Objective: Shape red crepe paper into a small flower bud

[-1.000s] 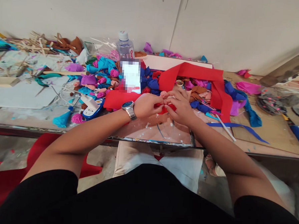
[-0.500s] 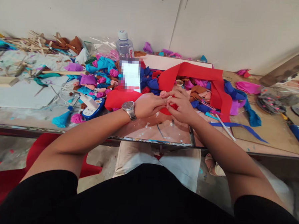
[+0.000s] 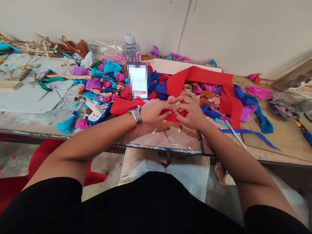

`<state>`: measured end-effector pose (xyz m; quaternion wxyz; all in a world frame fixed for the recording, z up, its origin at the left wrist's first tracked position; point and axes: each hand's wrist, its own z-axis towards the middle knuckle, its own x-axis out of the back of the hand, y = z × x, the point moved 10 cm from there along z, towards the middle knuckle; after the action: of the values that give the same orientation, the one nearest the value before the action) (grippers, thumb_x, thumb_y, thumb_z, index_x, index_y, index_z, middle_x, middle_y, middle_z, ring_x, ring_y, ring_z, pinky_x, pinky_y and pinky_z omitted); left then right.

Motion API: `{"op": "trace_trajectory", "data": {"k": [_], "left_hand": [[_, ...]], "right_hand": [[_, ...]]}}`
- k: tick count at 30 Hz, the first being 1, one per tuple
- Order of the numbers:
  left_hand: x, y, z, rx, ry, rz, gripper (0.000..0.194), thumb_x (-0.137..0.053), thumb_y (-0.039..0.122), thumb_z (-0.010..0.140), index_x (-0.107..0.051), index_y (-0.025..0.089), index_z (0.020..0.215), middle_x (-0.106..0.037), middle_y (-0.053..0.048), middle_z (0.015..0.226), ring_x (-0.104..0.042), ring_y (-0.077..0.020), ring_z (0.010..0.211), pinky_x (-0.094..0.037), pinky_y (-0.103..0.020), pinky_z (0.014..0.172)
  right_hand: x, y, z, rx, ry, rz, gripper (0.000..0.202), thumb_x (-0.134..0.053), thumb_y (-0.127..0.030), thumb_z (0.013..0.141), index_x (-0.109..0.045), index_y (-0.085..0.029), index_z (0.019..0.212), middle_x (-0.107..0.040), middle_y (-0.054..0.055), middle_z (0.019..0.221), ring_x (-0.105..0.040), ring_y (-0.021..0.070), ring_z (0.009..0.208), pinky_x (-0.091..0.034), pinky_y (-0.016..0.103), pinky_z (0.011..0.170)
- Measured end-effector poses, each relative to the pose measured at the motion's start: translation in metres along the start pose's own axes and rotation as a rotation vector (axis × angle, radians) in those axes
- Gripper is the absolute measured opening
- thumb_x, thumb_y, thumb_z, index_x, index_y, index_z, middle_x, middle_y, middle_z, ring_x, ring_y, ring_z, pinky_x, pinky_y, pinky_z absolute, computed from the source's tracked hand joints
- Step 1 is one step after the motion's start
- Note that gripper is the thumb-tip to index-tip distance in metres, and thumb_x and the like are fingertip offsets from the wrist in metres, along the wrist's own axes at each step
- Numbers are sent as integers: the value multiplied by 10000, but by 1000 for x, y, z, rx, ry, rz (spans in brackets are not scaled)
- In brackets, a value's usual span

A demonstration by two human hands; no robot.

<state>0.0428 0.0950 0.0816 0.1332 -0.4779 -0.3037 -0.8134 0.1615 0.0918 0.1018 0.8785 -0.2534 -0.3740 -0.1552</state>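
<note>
Both hands meet over the table's near middle, pinching a piece of red cloth (image 3: 172, 116) between them. My left hand (image 3: 154, 111), below a silver watch, grips its left part with thumb and fingers. My right hand (image 3: 189, 110) holds the right part with bent fingers. Beside the left wrist lies more red cloth (image 3: 121, 106). A long folded red strip (image 3: 209, 75) runs behind and to the right of my right hand. Just behind the fingertips sits a pink rolled rosette (image 3: 171, 99). A lit phone (image 3: 138, 80) leans upright behind my left hand.
A water bottle (image 3: 132, 49) stands behind the phone. Left of my hands are a power strip (image 3: 98, 114), cloth rosettes and wooden sticks (image 3: 43, 46). On the right lie a blue strip (image 3: 257, 133), purple cloth, cardboard (image 3: 282, 141) and a dark grey mesh bundle (image 3: 283, 106).
My hands have drawn slightly apart at the fingertips, and more of the red cloth shows between them. The view has shifted a little.
</note>
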Motion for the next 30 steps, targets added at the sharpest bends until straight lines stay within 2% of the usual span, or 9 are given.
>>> {"op": "trace_trajectory", "data": {"k": [5, 9, 17, 23, 27, 30], "left_hand": [[3, -7, -1, 57, -35, -36, 261, -532, 251, 916, -786, 190, 935, -734, -33, 740, -592, -155, 605, -391, -308, 641], [3, -13, -1, 113, -26, -38, 248, -528, 254, 876, -767, 186, 866, -679, -16, 674, -507, -138, 554, -339, -315, 609], [2, -5, 0, 56, -59, -88, 264, -514, 283, 904, -716, 170, 776, -681, -20, 718, -568, -141, 652, -411, -300, 677], [-1, -11, -1, 78, -62, -71, 285, -526, 301, 913, -755, 172, 802, -701, -16, 727, -552, -132, 621, -379, -299, 649], [-3, -13, 0, 94, -70, -65, 281, -534, 303, 912, -746, 175, 780, -667, -10, 684, -531, -132, 609, -367, -300, 641], [-3, -11, 0, 102, -82, -89, 291, -524, 307, 918, -754, 172, 800, -642, -3, 667, -512, -132, 607, -359, -301, 640]], "right_hand": [[-1, 6, -2, 0, -2, -12, 90, -676, -210, 863, -704, -247, 786, -771, 66, 1216, -611, 323, 1229, -427, 577, 1118], [-6, 9, -2, -24, -43, 24, 99, -681, -261, 907, -713, -250, 814, -772, 76, 1226, -609, 328, 1243, -429, 577, 1121], [-8, 8, -2, -4, -58, 26, 61, -668, -211, 850, -683, -243, 799, -773, 89, 1215, -622, 327, 1201, -443, 574, 1095], [-10, 5, -2, -5, -125, -9, 65, -651, -182, 808, -664, -244, 794, -789, 90, 1064, -634, 327, 1106, -481, 568, 1044], [-8, 2, -4, -9, -125, -53, 116, -664, -229, 876, -767, -249, 926, -810, 81, 1159, -666, 332, 1154, -470, 584, 1088], [-8, -1, -4, 4, -101, -85, 134, -686, -315, 955, -811, -265, 958, -834, 75, 1140, -686, 340, 1179, -460, 590, 1123]]}}
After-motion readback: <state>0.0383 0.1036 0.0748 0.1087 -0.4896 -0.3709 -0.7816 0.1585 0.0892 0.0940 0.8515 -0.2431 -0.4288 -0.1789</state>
